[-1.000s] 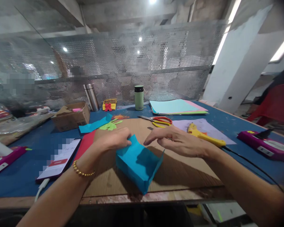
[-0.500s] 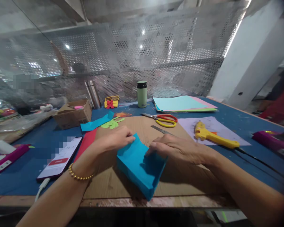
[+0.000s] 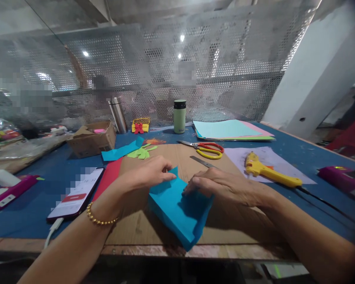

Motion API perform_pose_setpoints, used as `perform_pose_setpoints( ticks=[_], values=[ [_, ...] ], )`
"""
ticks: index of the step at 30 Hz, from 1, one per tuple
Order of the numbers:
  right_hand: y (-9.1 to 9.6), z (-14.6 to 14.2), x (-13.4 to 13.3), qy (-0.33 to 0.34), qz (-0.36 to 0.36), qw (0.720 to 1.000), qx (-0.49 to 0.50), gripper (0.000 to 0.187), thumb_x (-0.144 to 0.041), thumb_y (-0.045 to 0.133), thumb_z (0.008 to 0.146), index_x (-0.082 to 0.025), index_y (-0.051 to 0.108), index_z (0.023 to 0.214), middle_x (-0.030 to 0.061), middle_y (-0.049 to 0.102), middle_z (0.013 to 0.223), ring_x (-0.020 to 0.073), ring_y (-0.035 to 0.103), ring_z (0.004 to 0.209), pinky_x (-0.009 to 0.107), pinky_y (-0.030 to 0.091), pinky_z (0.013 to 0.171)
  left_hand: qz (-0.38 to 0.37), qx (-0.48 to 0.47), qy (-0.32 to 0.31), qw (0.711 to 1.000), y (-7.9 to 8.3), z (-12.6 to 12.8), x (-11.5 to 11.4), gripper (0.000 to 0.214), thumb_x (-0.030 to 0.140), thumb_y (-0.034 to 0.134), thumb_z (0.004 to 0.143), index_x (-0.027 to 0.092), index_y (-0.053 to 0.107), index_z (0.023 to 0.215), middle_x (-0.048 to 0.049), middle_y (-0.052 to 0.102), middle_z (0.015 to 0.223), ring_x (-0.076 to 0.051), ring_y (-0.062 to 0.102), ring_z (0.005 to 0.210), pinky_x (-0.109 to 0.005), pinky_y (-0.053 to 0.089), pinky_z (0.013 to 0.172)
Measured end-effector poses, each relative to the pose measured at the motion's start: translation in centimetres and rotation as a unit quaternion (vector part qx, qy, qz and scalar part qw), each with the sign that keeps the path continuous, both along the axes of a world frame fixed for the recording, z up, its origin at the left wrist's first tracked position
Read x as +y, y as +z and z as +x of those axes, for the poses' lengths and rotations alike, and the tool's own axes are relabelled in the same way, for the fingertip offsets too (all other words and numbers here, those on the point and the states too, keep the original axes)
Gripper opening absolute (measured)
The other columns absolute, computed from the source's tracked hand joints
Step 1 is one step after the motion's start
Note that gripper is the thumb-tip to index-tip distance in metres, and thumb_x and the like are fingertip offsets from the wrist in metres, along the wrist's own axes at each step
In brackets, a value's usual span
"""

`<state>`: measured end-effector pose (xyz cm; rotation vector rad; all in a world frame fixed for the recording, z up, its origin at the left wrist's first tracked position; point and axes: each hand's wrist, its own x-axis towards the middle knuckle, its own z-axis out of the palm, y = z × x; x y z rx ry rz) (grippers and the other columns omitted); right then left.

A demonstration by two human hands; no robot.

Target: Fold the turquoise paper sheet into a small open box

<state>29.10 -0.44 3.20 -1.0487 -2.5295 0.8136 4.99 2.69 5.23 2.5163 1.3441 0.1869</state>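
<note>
A folded sheet of turquoise paper point(image 3: 177, 211) lies on a brown cardboard mat point(image 3: 142, 230) at the table's near edge. My left hand point(image 3: 149, 171), with a gold bead bracelet on its wrist, pinches the paper's far left corner between thumb and fingers. My right hand point(image 3: 217, 185) lies palm down on the paper's right flap, fingers together, pressing it flat onto the sheet.
A phone point(image 3: 77, 193) on a cable lies left of the mat on the blue table point(image 3: 26, 213). Beyond the mat lie orange scissors point(image 3: 205, 149), a metal ruler point(image 3: 202, 161), a yellow glue gun point(image 3: 269, 170), stacked coloured paper point(image 3: 230, 130), a green flask point(image 3: 179, 116) and a cardboard box point(image 3: 91, 140).
My right hand came down from above the open paper onto its right flap and folded it flat. My left hand kept its pinch on the far corner.
</note>
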Motion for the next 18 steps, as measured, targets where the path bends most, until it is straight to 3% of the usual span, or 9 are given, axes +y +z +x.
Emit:
perform_pose_setpoints(
  ticks=[7,14,18],
  values=[
    [1.3,-0.5,-0.3,0.002,-0.016,1.000,0.017,0.061,-0.051,0.027,0.103,-0.017,0.077,0.106,0.0073,0.075,0.106,0.0226,0.066,0.101,0.033,0.047,0.098,0.007,0.004,-0.022,1.000,-1.0,-0.1,0.4,0.015,0.019,0.052,0.082,0.018,0.052,0.067,0.0027,0.053,0.064,-0.012,0.044,0.061,-0.030,0.021,0.056],
    [1.5,-0.9,0.0,-0.079,0.063,0.992,0.072,0.060,-0.054,0.027,0.103,-0.019,0.076,0.101,0.0078,0.074,0.107,0.0228,0.066,0.101,0.034,0.045,0.095,0.000,0.006,-0.032,0.999,-1.0,0.2,0.2,0.017,0.018,0.050,0.081,0.017,0.048,0.065,0.0033,0.052,0.062,-0.011,0.044,0.060,-0.029,0.020,0.056],
    [1.2,-0.9,0.3,-0.041,0.084,0.994,0.057,0.059,-0.057,0.030,0.102,-0.018,0.074,0.106,0.0088,0.073,0.103,0.0224,0.065,0.096,0.033,0.046,0.089,0.000,0.019,-0.032,0.999,-1.2,0.2,0.3,0.017,0.018,0.051,0.080,0.017,0.047,0.064,0.0032,0.052,0.062,-0.011,0.043,0.060,-0.029,0.021,0.056]
  ],
)
